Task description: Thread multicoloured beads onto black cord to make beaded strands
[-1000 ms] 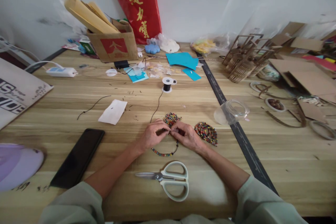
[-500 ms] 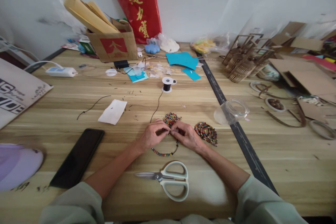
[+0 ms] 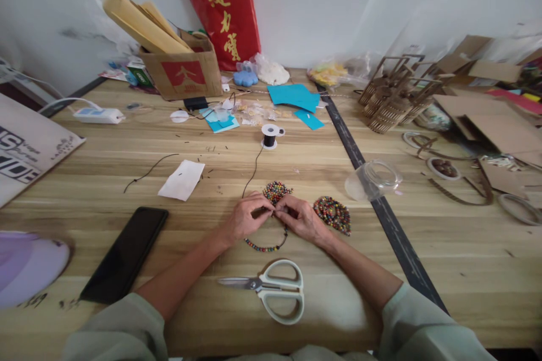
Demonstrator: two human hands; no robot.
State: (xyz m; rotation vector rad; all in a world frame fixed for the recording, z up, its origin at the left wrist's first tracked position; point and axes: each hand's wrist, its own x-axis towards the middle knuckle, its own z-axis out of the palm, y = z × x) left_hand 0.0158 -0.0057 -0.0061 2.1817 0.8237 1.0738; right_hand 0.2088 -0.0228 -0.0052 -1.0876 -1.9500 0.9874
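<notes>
My left hand [image 3: 250, 214] and my right hand [image 3: 301, 218] meet at the fingertips, both pinched closed on a black cord [image 3: 286, 232]. Whether a bead sits between the fingertips is too small to tell. From the hands hangs a loop strung with a row of coloured beads [image 3: 262, 249], resting on the table. Just behind my fingers lies a heap of loose multicoloured beads [image 3: 277, 190]. To the right of my right hand is a coil of strung beads [image 3: 332, 214]. A spool of black cord [image 3: 269, 136] stands farther back, its cord running towards my left hand.
Cream-handled scissors [image 3: 279, 289] lie in front of me. A black phone [image 3: 126, 254] and a white paper piece [image 3: 182, 180] are on the left. To the right are a clear plastic container [image 3: 373, 179] and small woven baskets [image 3: 392, 104]. A cardboard box [image 3: 182, 74] stands behind.
</notes>
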